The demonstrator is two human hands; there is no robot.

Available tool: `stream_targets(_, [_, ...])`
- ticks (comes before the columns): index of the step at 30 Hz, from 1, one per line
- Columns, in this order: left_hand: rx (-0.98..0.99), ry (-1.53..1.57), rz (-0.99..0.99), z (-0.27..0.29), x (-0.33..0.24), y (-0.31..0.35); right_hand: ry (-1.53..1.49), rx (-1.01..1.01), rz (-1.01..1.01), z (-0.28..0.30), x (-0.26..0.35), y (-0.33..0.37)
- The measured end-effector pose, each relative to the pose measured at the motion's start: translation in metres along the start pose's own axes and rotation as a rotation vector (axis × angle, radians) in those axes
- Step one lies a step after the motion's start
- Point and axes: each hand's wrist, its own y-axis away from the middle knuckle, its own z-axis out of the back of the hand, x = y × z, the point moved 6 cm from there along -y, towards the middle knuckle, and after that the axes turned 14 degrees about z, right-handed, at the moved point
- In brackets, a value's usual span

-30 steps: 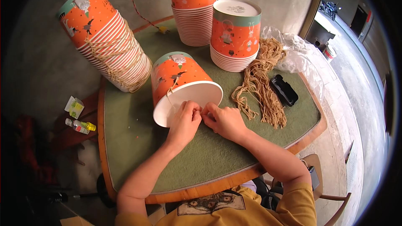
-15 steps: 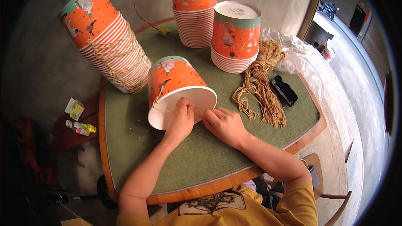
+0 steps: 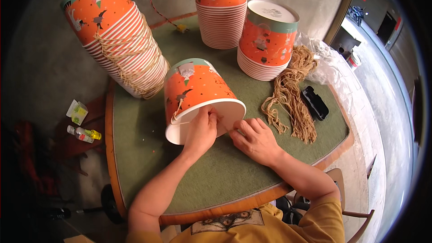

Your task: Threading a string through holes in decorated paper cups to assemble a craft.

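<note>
An orange paper bucket (image 3: 200,85) with a white rim and green base band lies tilted on the table, its mouth toward me. A thin tan string (image 3: 181,121) is fastened at the left of its rim and runs across the opening. In front of the white interior, my left hand (image 3: 201,130) is closed, pinching the string. My right hand (image 3: 257,140) sits by the rim's right lower edge, fingers curled in a pinch on the string. Its fingertips partly hide the string there.
Stacked buckets stand at the back: a leaning, string-draped stack (image 3: 130,49) at left, a tall stack (image 3: 221,18) in the middle and a shorter one (image 3: 265,40) at right. A bundle of tan strings (image 3: 297,94) lies beside a black plastic tray (image 3: 314,103) and clear plastic wrap (image 3: 324,63).
The view has shifted, so the table things sit slightly differently in the picture. My left hand reaches a little farther into the bucket's mouth; both hands keep their pinch.
</note>
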Motion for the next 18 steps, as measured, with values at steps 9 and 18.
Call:
stream_targets(9, [0.307,0.544,0.284,-0.012,0.0,0.001,-0.071,-0.069,-0.095,-0.002,-0.005,-0.001])
stream_targets(18, [0.145,-0.029,-0.22,-0.01,-0.017,0.008,-0.32,-0.082,-0.193,-0.005,-0.014,-0.003])
